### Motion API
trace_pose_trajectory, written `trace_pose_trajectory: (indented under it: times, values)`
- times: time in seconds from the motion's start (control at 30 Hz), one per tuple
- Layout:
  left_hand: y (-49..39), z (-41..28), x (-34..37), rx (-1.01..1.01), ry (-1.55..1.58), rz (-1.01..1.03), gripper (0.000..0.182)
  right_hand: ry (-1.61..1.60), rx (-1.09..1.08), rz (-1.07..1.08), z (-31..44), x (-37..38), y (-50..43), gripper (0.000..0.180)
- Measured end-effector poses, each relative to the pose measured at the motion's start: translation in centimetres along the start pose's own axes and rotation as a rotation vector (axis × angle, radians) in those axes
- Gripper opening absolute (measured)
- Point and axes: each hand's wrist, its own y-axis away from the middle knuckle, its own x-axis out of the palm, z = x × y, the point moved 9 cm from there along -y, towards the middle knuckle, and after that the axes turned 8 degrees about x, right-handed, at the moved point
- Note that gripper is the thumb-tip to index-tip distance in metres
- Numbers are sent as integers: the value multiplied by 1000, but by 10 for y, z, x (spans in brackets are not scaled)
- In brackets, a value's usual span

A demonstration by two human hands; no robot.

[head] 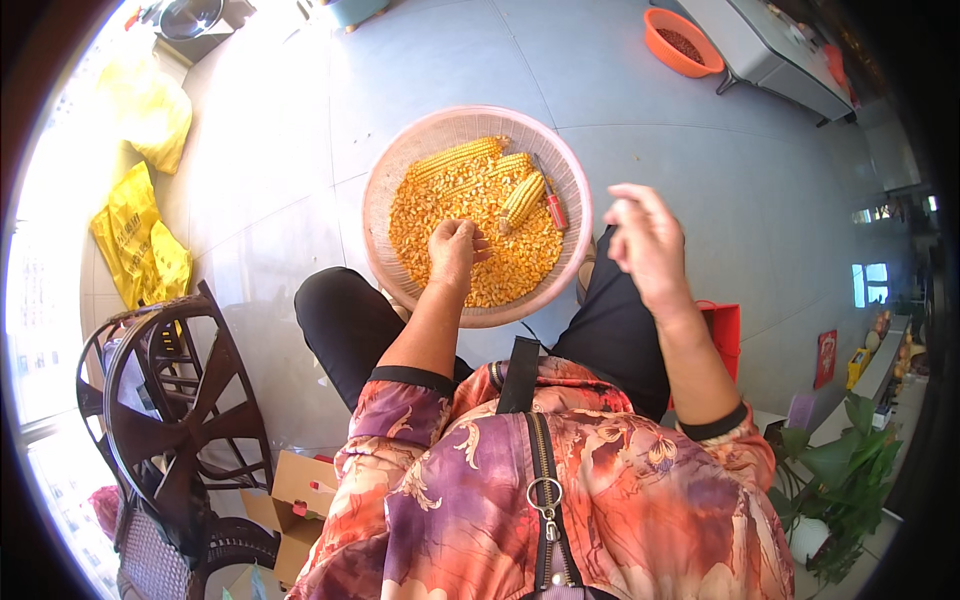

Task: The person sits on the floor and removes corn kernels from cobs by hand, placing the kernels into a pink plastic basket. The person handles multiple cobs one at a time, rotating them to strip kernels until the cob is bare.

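Observation:
A round pink plastic basket [386, 161] stands on the floor before my knees. Loose yellow corn kernels [517, 266] cover its bottom. Several corn cobs lie on them, among them a long cob [459, 157] at the far side and a shorter cob [523, 201] nearer the middle. A screwdriver with a red handle [556, 211] leans against the basket's right inner wall. My left hand [454, 251] is down over the kernels, fingers curled; whether they pinch any kernels is hidden. Outside the right rim, my right hand [643, 244] is raised and slightly blurred, fingers apart with nothing visible in them.
At left are yellow plastic bags [139, 240] and a dark rattan chair [187, 420], with an open cardboard box [300, 487] beside it. An orange basket [656, 45] of reddish-brown contents stands far right. Behind my right arm is a red container [724, 334]; a leafy plant [832, 457] stands lower right.

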Motion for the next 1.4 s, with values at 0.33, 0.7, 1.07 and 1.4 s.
trace_pose_trajectory:
  times: [0.33, 0.7, 1.07, 1.4]
  values:
    - [1, 12, 0, -94, 42, 25, 17, -15, -169, -247, -16, -22, 7, 29]
    - [32, -12, 35, -240, 266, 139, 19, 954, 1280, 226, -322, -226, 306, 18]
    - [34, 0, 38, -311, 298, 105, 17, 898, 1259, 306, -282, -207, 268, 22]
    - [27, -8, 47, -276, 323, 137, 15, 1023, 1304, 830, -198, -193, 234, 29]
